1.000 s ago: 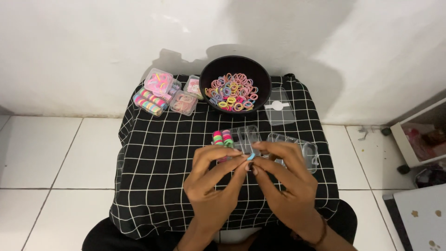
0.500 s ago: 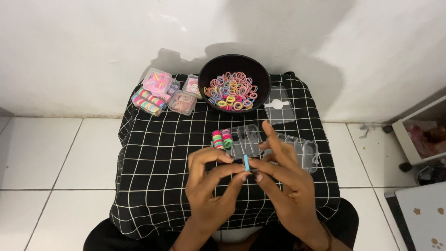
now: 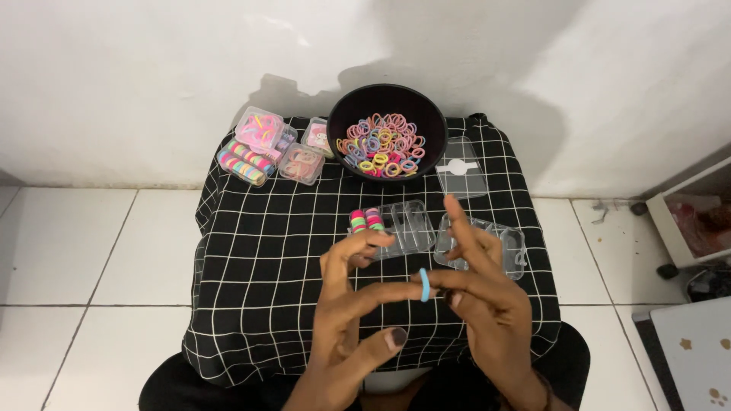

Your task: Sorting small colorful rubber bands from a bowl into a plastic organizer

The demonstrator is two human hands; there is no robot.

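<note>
A small light-blue hair tie [image 3: 424,285] is pinched between the fingertips of my left hand [image 3: 352,304] and my right hand [image 3: 483,297], held above a low table covered with a black grid cloth [image 3: 266,266]. Just beyond my hands lies a clear compartment box [image 3: 402,227] with a few pink and green ties [image 3: 366,220] stacked at its left end. A clear lid [image 3: 502,247] lies to its right, partly behind my right fingers. At the back stands a black bowl [image 3: 386,103] full of mixed coloured hair ties.
Several small clear boxes filled with ties [image 3: 263,148] sit at the back left of the cloth. Another clear lid [image 3: 460,167] lies right of the bowl. A white wall rises behind, white floor tiles [image 3: 76,243] surround the table, and a shelf unit [image 3: 697,221] stands at right.
My hands have drawn back toward me from the clear box, and the blue tie now stands upright between the fingertips. My right index finger has lifted and straightened.
</note>
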